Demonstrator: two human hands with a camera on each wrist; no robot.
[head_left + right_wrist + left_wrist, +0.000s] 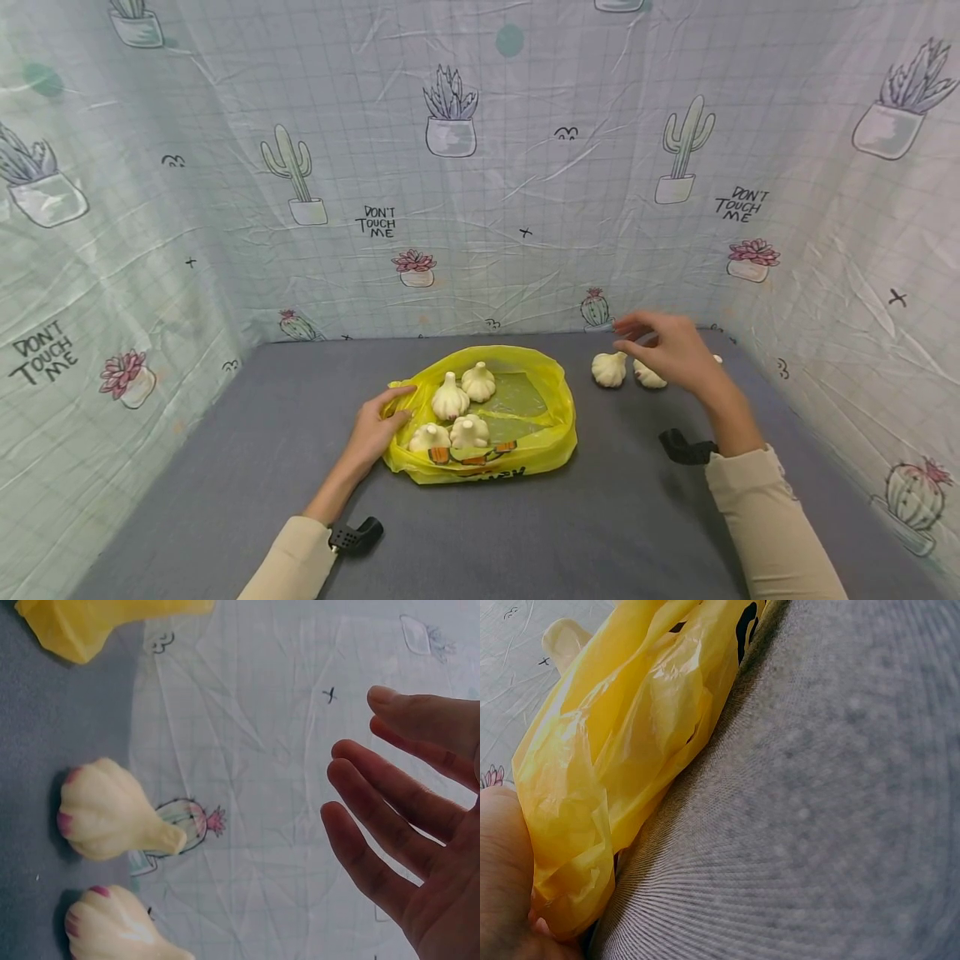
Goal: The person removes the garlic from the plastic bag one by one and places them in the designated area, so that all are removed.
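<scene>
A yellow plastic bag (pixel 551 454) lies with its mouth spread wide on the grey table, several garlic bulbs (pixel 450 398) inside its left part. My left hand (pixel 377 427) grips the bag's left rim; in the left wrist view the thumb (pixel 502 862) lies beside the crumpled yellow plastic (pixel 641 742). Over the table to the right, my right hand (pixel 667 350) hovers with loosely bent, parted fingers and nothing in them. Below it lie a garlic bulb (pixel 609 369) and a second bulb (pixel 649 376). A third bulb (pixel 717 359) is mostly hidden behind the hand.
A grey cloth covers the table (pixel 480 533). Patterned curtains (pixel 480 200) with cactus drawings hang at the back and both sides, meeting the table's far edge. Each wrist carries a black camera mount, such as the left one (pixel 356 536).
</scene>
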